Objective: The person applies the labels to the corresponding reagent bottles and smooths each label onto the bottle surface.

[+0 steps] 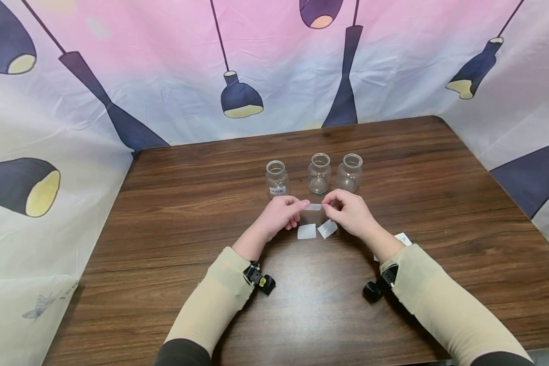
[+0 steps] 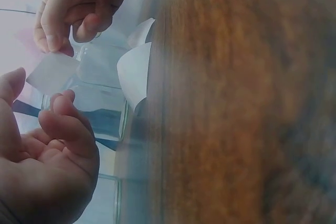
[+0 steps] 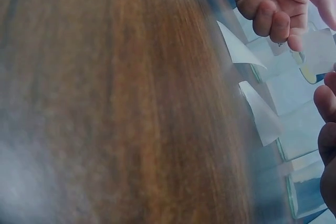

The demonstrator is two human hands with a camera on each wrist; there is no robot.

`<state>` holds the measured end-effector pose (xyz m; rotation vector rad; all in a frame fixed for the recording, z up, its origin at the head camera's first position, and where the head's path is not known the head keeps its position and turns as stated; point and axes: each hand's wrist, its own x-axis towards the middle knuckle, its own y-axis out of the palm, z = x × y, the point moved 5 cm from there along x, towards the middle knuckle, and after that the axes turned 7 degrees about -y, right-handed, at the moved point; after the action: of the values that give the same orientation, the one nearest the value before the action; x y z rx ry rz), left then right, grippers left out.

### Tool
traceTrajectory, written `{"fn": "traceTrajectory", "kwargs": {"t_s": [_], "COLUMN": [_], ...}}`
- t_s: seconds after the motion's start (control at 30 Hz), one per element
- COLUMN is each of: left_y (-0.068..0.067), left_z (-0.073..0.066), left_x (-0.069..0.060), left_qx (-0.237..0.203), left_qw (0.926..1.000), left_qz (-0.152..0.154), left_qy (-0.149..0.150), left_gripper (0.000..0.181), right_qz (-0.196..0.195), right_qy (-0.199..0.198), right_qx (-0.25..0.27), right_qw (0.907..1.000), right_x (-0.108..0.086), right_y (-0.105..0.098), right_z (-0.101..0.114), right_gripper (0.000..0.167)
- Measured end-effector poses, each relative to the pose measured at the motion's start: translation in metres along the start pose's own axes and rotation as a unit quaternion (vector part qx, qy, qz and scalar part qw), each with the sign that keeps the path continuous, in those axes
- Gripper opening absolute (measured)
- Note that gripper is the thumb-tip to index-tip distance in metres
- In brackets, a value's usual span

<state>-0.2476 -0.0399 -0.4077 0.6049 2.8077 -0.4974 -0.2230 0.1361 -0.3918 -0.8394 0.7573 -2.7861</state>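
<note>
A small white label (image 1: 313,207) is in the air between the two hands, above the table. My right hand (image 1: 349,211) pinches one edge of it between thumb and index finger. My left hand (image 1: 281,213) is at the opposite edge; in the left wrist view its thumb and index finger stand apart beside the label (image 2: 54,72), the other fingers loosely bent. Below lie two white paper pieces, a flat-looking left one (image 1: 307,232) and a tilted right one (image 1: 327,229); the wrist views show them curling up from the table.
Behind the hands stand three open glass jars: a left one (image 1: 277,175) bearing a printed label, a middle one (image 1: 319,175) and a right one (image 1: 349,172). A white printed paper (image 1: 403,239) lies partly hidden by the right forearm. The wooden table (image 1: 187,203) meets a patterned cloth behind.
</note>
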Motion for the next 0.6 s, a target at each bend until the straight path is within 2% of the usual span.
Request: {"fn": "traceTrajectory", "kwargs": {"t_s": [0.4,0.6], "left_y": [0.0037,0.0044], "left_z": [0.001,-0.0013], "left_x": [0.001,0.0], "left_qx": [-0.005,-0.007], "left_qw": [0.9995,0.9997], "left_qz": [0.024,0.024], "left_qy": [-0.017,-0.007], "left_gripper": [0.04,0.035], "right_qz": [-0.001,-0.001], "right_qy": [-0.001,0.0], "right_qx": [-0.013,-0.001], "right_qw": [0.9999,1.0], "right_x": [-0.0007,-0.0005], "right_y": [-0.0005,-0.0009], "right_z": [-0.001,-0.0018], "right_gripper": [0.009,0.007]}}
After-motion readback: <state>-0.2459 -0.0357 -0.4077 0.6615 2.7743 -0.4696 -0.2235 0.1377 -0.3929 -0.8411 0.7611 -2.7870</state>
